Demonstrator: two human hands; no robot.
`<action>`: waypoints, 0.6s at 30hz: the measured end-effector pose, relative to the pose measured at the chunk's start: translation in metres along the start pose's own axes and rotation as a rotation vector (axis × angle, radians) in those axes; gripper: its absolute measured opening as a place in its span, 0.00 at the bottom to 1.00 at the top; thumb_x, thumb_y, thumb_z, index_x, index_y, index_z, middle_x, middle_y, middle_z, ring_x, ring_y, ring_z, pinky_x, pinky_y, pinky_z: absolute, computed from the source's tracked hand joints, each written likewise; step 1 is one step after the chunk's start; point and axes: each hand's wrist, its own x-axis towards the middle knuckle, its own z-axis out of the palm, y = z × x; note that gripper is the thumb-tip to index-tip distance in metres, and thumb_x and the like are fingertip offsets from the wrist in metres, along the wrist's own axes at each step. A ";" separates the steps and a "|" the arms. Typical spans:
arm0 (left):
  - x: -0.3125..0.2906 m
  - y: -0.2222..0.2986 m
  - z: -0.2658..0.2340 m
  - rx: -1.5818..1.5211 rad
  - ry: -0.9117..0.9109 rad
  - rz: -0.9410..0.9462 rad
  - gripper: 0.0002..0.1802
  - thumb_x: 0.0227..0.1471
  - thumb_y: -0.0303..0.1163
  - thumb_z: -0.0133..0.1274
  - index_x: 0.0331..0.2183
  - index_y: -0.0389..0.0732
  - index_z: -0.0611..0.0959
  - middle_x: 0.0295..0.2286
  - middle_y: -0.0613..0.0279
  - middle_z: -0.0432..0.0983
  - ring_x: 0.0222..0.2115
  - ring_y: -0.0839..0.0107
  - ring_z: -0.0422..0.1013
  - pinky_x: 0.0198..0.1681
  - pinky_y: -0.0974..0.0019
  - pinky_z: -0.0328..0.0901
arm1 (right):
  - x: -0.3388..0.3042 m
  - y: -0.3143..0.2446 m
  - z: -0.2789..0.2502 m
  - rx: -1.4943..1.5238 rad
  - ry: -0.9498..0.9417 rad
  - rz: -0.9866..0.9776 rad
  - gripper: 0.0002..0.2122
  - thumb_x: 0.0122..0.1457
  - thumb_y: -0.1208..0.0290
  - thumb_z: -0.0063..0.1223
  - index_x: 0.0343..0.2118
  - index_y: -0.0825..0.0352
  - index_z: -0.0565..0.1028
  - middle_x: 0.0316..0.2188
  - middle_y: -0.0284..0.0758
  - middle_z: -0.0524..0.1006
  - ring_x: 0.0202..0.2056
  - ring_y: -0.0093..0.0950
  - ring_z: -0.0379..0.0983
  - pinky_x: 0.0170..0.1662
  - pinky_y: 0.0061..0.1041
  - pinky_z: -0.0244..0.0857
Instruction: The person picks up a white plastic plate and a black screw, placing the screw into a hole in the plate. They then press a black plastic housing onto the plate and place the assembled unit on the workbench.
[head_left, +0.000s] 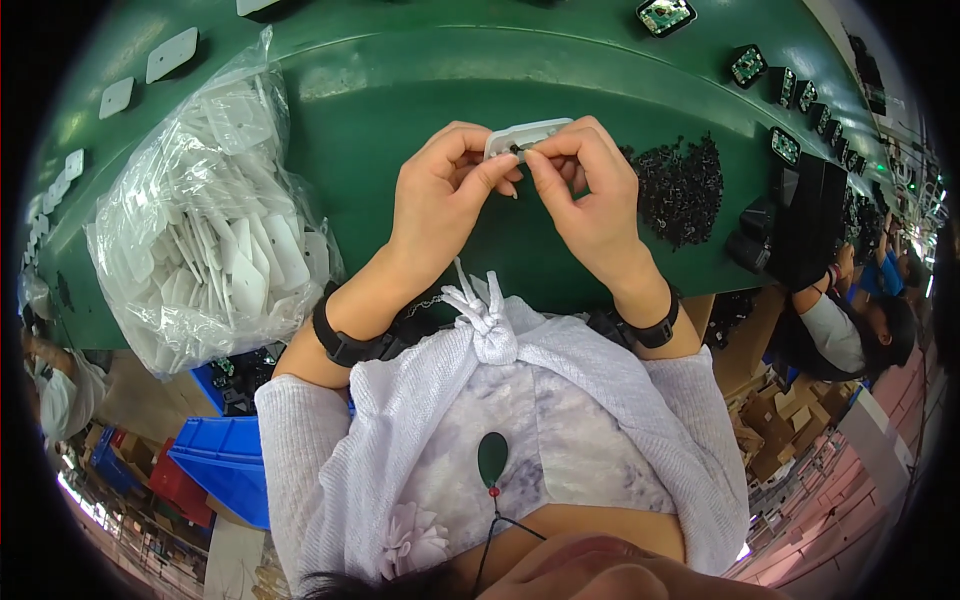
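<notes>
Above the green bench, a white plastic cover (pixel 527 132) is held up between both hands. My left hand (pixel 445 185) grips its left end, thumb and fingers closed. My right hand (pixel 590 180) pinches a small black part (pixel 517 149) against the cover's inner face; the fingertips hide most of it. Just right of my right hand lies a pile of small black parts (pixel 685 190). To the left of my left hand stands a clear plastic bag (pixel 215 215) full of white covers like the one held.
Several white covers (pixel 173 55) lie along the far left of the green bench (pixel 400 90). Black housings with green circuit boards (pixel 748 65) line the right. A blue bin (pixel 220 460) sits below at left. Another person (pixel 850 330) works at the right edge.
</notes>
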 end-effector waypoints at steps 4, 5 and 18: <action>-0.001 0.003 0.001 0.049 0.035 0.147 0.03 0.54 0.20 0.54 0.32 0.30 0.78 0.34 0.61 0.71 0.28 0.77 0.73 0.31 0.77 0.68 | -0.002 -0.003 0.009 0.165 0.017 0.133 0.05 0.54 0.81 0.58 0.29 0.68 0.72 0.25 0.27 0.69 0.22 0.14 0.60 0.23 0.14 0.54; -0.001 0.003 -0.001 0.086 0.043 0.170 0.04 0.54 0.21 0.54 0.32 0.30 0.77 0.34 0.62 0.71 0.28 0.77 0.72 0.30 0.77 0.68 | -0.002 -0.003 0.009 0.165 0.017 0.132 0.05 0.54 0.81 0.58 0.29 0.68 0.72 0.25 0.27 0.69 0.22 0.14 0.60 0.23 0.14 0.54; -0.001 0.006 -0.001 -0.047 -0.054 0.041 0.03 0.55 0.22 0.54 0.32 0.33 0.77 0.32 0.65 0.70 0.28 0.81 0.71 0.26 0.78 0.64 | 0.010 0.003 -0.015 0.196 -0.131 0.187 0.10 0.50 0.73 0.64 0.34 0.67 0.76 0.30 0.26 0.73 0.29 0.14 0.63 0.31 0.15 0.56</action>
